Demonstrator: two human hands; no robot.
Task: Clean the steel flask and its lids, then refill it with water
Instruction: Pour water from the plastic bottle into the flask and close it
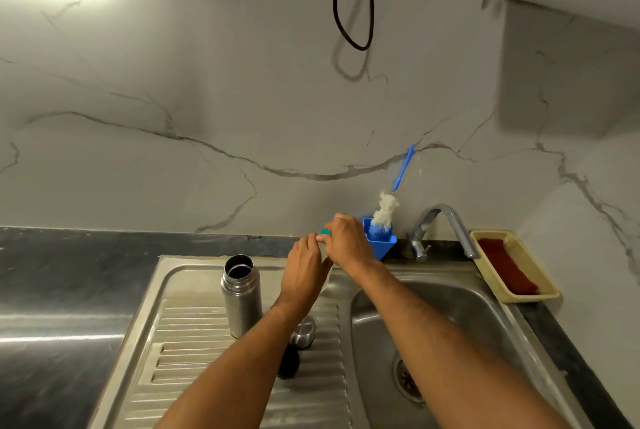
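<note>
Both hands meet at the back edge of the sink unit. Right hand (346, 238) grip: fingers curled round a small teal object (325, 231), mostly hidden, can't tell what it is. Left hand (304, 260) grip: fingertips pinched up against the same spot, just below the right thumb; whether it holds anything itself, can't tell

Steel flask (241, 293) stands upright on the ribbed drainboard (194, 331), left of the left forearm, mouth open, inside dark, contents not readable. Steel lid (304, 331) lies on the drainboard beside the flask base, partly under the left forearm; a dark lid (288, 361) sits just in front of it

Blue holder (379, 241) behind the right hand holds a bottle brush (384, 212), bristle head down in it, blue handle leaning on the wall. Tap (443, 224) spout points over the sink basin (460, 317); drain visible at the bottom. Beige tray (485, 267) right of the tap holds a red-brown scrub pad (504, 267). Dark worktop (69, 255) left of the sink
</note>
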